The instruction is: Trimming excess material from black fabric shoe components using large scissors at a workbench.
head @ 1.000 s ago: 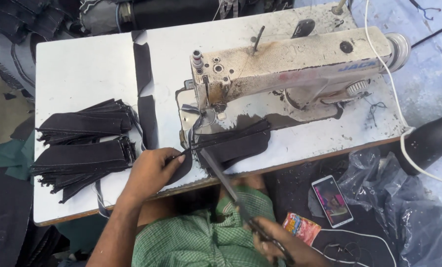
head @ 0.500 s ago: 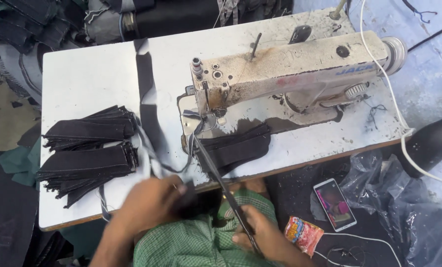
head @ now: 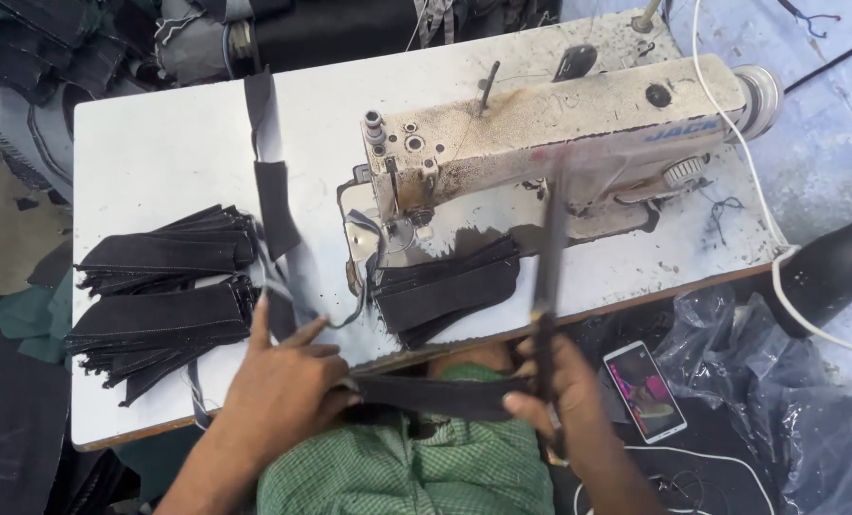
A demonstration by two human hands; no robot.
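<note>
At the far left of your bench (head: 159, 143) lie 2 stacks of black fabric pieces (head: 164, 296), their long axes running left to right, fanned ends pointing outward. Just right of them your left hand (head: 278, 396) sits at the near bench edge, forefinger raised and the other fingers closed over the left end of a black strap (head: 435, 396). That strap runs almost level, left to right, across your lap just below the bench edge, above your green checked shirt (head: 416, 472).

A narrow black strip (head: 273, 191) trails from the far bench edge toward your left hand. Further right, a small pile of black pieces (head: 445, 291) rests on the bench under the needle end of the sewing machine (head: 559, 124), directly beyond the strap's middle.

Your right hand (head: 559, 401) pinches the strap's right end and also grips a long dark blurred tool (head: 547, 277), likely scissors, rising nearly upright toward the machine; whether its blades are apart cannot be told. Both hands are equally near the strap, each holding 1 end.

Free room lies between the hands and on the white bench left of the machine. At the right, off the bench, a phone (head: 645, 391) lies beside dark plastic bags (head: 779, 410).
</note>
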